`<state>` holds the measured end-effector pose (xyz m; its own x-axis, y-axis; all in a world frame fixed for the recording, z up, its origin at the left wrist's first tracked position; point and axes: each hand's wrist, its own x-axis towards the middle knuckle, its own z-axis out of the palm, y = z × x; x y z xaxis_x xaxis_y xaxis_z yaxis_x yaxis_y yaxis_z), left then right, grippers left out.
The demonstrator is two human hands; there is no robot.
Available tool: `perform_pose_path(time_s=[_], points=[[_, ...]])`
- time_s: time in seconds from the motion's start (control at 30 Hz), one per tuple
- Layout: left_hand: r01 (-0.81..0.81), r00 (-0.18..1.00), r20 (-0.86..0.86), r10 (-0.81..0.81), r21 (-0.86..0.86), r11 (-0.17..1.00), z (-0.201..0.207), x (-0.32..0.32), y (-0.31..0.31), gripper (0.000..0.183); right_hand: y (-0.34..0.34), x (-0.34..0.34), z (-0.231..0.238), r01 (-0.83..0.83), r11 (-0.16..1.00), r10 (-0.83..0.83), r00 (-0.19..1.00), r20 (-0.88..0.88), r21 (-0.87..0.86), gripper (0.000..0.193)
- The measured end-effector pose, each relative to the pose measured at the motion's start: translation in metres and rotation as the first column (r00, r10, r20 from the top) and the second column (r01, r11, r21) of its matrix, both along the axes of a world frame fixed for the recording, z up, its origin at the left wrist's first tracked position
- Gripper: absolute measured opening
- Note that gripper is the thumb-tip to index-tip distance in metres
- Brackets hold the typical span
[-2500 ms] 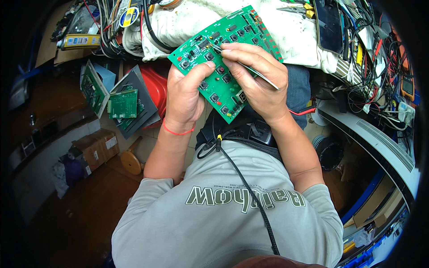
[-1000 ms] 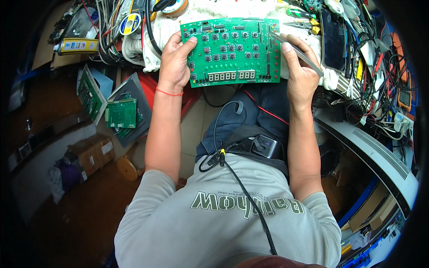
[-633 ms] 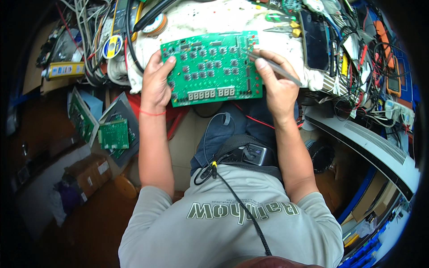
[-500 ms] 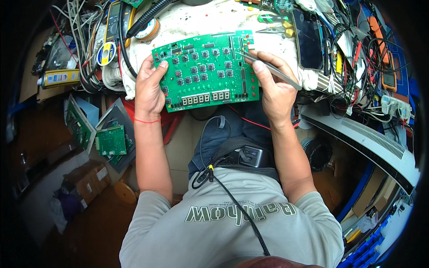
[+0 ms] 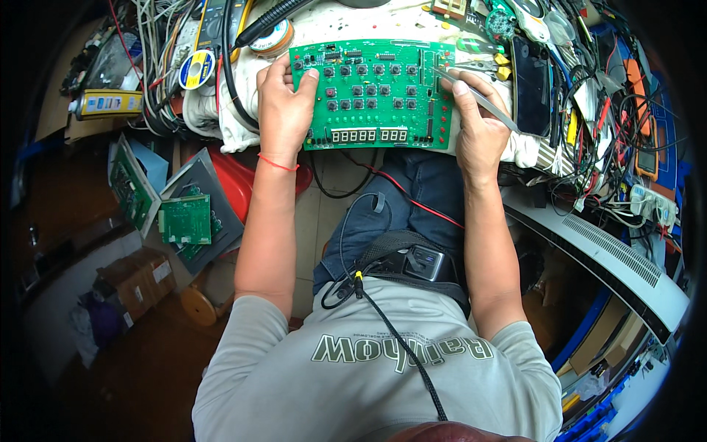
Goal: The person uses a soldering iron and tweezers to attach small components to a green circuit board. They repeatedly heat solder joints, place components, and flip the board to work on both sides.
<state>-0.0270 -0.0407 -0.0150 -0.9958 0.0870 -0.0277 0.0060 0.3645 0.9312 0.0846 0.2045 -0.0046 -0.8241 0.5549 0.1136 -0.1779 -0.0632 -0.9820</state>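
A green circuit board (image 5: pixel 372 118) with rows of push buttons and a digit display along its near edge is held up between my hands over the front of the bench. My left hand (image 5: pixel 289 103) grips its left edge, thumb on top and fingers behind. At the right edge, my right hand (image 5: pixel 479 110) holds metal tweezers (image 5: pixel 492 108), their tips lying over the board's upper right part. Its fingers are also by the board's edge; whether they grip it I cannot tell.
A cloth-covered bench top (image 5: pixel 313 29) carries a solder wire spool (image 5: pixel 274 38), a multimeter (image 5: pixel 213 29), a phone (image 5: pixel 532 88) and pliers (image 5: pixel 482 65). Tangled cables (image 5: pixel 611 147) crowd the right. Lower left are more circuit boards (image 5: pixel 185 219) and a red stool (image 5: pixel 228 180).
The board and both hands have moved away from my body, further over the bench, and the board has turned nearly level. The view has shifted slightly. The tweezers stay in my right hand.
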Motion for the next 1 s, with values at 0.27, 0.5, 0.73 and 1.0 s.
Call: perform_pose_path(time_s=[0.27,0.5,0.73,1.0], points=[[0.008,0.975,-0.197,-0.105,-0.44,0.898,0.01,-0.007,-0.006,0.062,0.002,0.001,-0.006,-0.004,0.989,-0.003,0.999,0.045,0.147,0.023],[-0.058,0.829,-0.522,-0.203,-0.44,0.896,0.008,-0.01,-0.009,0.046,-0.005,0.0,0.002,0.062,0.956,-0.069,0.998,0.013,0.285,0.021],[0.205,0.626,-0.686,-0.37,-0.314,0.927,-0.002,-0.031,-0.007,0.026,-0.038,-0.024,0.02,-0.187,0.939,0.191,0.981,0.014,0.288,0.023],[0.259,0.648,-0.658,-0.384,-0.284,0.923,-0.011,-0.028,-0.013,0.017,-0.058,-0.048,0.014,-0.241,0.901,0.195,0.968,0.158,0.361,0.022]])
